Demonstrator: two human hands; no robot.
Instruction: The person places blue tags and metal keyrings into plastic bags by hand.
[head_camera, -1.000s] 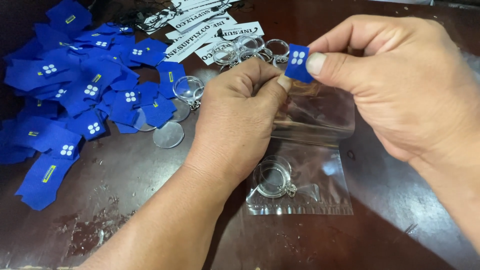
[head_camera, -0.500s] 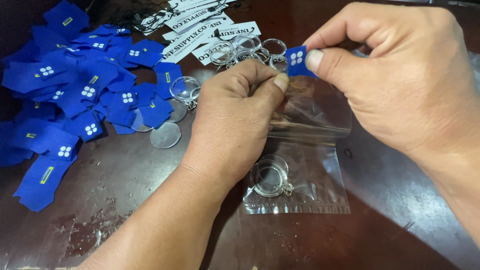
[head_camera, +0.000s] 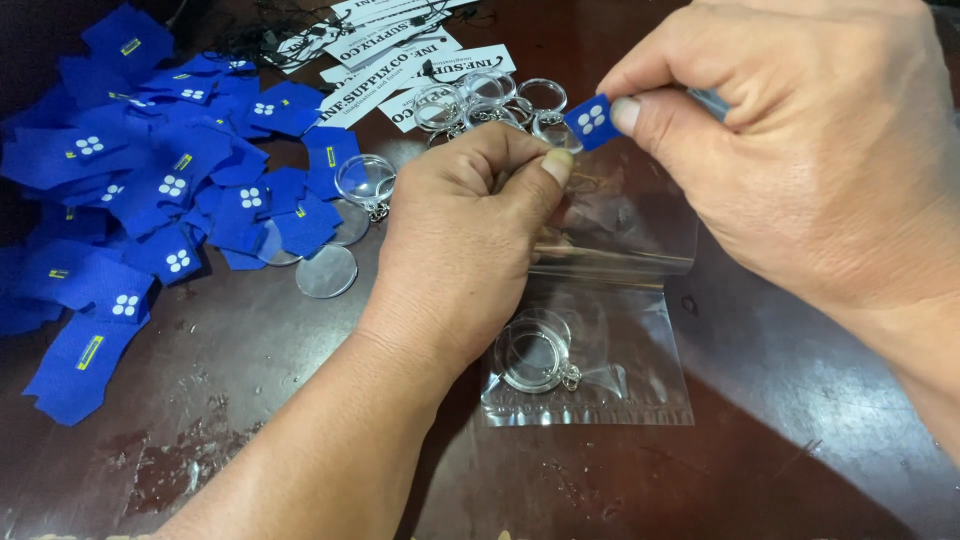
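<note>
My left hand pinches the open top edge of a clear plastic bag that lies on the dark table. Inside the bag, near its bottom, sits a clear round keychain case with a small metal clasp. My right hand holds a small blue fabric tag with white dots between thumb and forefinger, just above the bag's mouth and close to my left thumb.
A heap of blue fabric tags covers the left side. Several clear round keychain cases and loose clear discs lie near the middle back. White printed paper cards sit at the far edge.
Both hands have held nearly still. The blue tag in my right hand has stayed by the bag's mouth, a touch closer to my left thumb.
</note>
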